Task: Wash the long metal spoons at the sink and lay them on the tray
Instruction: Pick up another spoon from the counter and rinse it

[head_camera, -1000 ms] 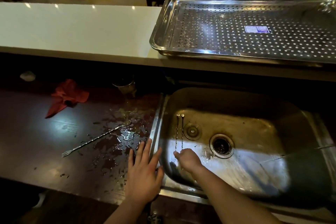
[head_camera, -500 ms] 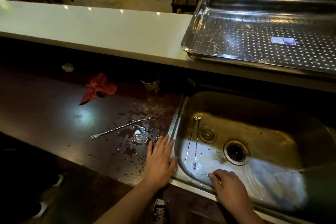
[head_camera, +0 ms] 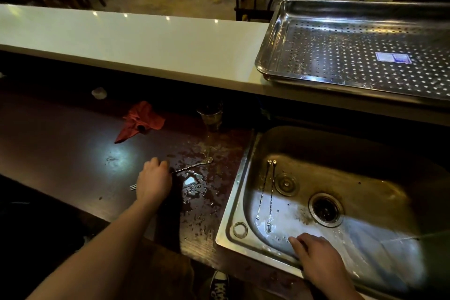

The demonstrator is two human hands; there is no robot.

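A long twisted metal spoon (head_camera: pixel 194 165) lies on the wet dark counter, its fork end poking out left of my left hand (head_camera: pixel 153 182). That hand covers the spoon's middle with fingers curled over the shaft. Two more long spoons (head_camera: pixel 266 192) lie side by side in the steel sink (head_camera: pixel 243 178), fork ends toward me. My right hand (head_camera: pixel 316 259) rests on the sink's near wall, fingers spread, holding nothing. The perforated steel tray (head_camera: pixel 272 39) sits on the white upper counter at the right, with nothing on it but a small label.
A red cloth (head_camera: pixel 141 120) and a glass (head_camera: pixel 211 115) stand at the back of the dark counter (head_camera: pixel 60 153). Water puddles (head_camera: pixel 192 182) spread beside the sink. The drain (head_camera: pixel 325 209) is open. The white ledge (head_camera: pixel 121 39) runs across the back.
My left hand moved from the sink's rim leftward onto the spoon on the counter. My right hand let go of the spoons in the sink and drew back to its near wall.
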